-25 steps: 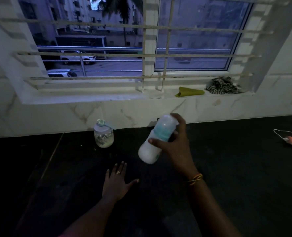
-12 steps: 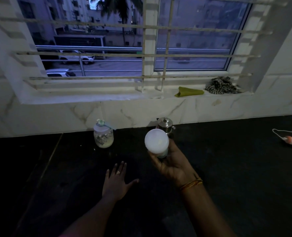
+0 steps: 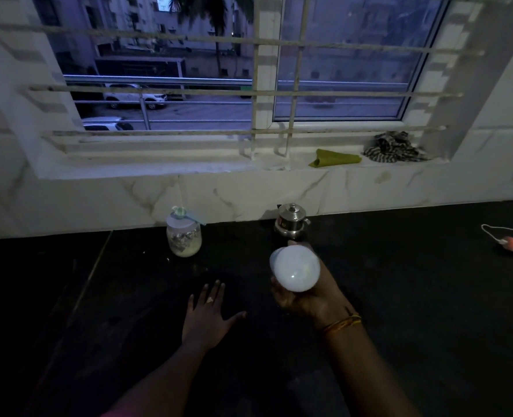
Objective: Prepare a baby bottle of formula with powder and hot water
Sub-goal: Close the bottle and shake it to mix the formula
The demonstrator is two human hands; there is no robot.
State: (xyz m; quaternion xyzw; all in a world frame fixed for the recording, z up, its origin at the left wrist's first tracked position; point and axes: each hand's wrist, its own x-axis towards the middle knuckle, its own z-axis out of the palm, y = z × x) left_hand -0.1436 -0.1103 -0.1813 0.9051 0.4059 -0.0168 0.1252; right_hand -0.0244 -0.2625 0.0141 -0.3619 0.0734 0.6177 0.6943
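While the right hand [image 3: 306, 296] gripped the baby bottle [image 3: 295, 271] tipped base-toward-camera above the counter, the mixing step appeared to be in hand. The left hand [image 3: 208, 319] lay flat and empty on the dark countertop [image 3: 414, 311]. Judged next: right the bottle and check that no powder remained undissolved. The powder jar [image 3: 184, 239] and steel kettle [image 3: 291, 224] stood against the marble wall, below a barred window [image 3: 249, 85] at dusk.
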